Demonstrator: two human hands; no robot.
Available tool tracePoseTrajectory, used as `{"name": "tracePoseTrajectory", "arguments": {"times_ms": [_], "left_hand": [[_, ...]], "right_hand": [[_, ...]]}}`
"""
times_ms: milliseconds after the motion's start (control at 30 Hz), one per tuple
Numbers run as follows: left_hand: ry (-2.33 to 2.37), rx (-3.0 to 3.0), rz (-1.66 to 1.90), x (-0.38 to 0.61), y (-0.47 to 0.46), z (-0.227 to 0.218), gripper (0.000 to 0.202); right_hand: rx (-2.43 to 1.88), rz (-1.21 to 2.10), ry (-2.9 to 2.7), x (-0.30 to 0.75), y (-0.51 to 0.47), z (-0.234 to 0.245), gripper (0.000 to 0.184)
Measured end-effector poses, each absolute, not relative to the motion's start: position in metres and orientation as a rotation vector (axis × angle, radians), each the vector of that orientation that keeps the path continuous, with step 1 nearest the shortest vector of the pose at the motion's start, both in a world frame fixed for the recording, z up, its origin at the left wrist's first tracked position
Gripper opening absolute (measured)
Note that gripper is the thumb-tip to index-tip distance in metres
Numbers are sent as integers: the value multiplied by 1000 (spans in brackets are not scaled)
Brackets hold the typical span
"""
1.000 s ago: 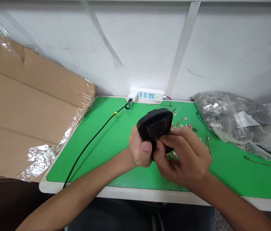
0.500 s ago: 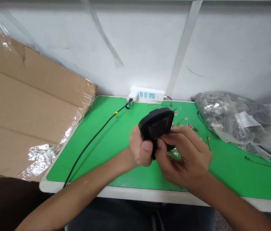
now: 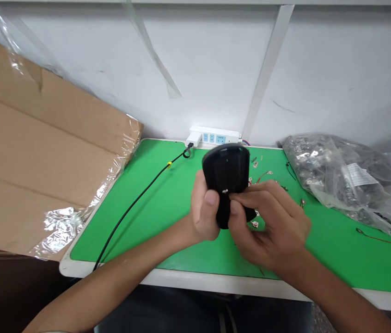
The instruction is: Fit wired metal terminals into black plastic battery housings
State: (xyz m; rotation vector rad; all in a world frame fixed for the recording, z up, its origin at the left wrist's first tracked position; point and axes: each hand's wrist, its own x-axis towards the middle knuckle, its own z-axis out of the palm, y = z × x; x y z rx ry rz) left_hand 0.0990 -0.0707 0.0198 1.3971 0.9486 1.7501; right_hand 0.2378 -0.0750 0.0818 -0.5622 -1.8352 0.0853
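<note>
I hold a black plastic housing [image 3: 225, 175] upright above the green mat [image 3: 168, 208]. My left hand [image 3: 204, 212] is wrapped round its lower left side, thumb on the front. My right hand [image 3: 270, 224] grips the lower right side, with thumb and forefinger pinched at a small pale piece [image 3: 225, 190] on the housing's front. Small copper wire parts [image 3: 264, 175] lie scattered on the mat behind my hands.
A white power strip [image 3: 214, 136] sits against the wall, with a black cable [image 3: 136, 199] running off the front edge. Cardboard wrapped in film [image 3: 43, 162] leans at the left. Clear bags of parts [image 3: 348, 178] fill the right side.
The housing has been raised and turned more upright, towards the power strip. Both hands have kept their grip on it.
</note>
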Motion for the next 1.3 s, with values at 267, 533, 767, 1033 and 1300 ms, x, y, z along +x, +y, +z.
{"name": "tracePoseTrajectory", "arguments": {"times_ms": [267,533,767,1033,1300], "left_hand": [[824,989,1639,99,-59,54,26],[701,774,1418,100,-68,66,28],[654,693,1381,101,-67,67,31],[505,650,1266,97,-65,64,45],[521,651,1253,96,-64,66,40]], "right_hand": [[-578,621,-1560,247,-51,80,16],[-730,962,-1434,245,-43,76,9],[-741,1088,-1382,244,-43,73,8],[-681,1224,-1318,242,-43,74,10],[-694,1232,-1320,241,-43,74,9]]}}
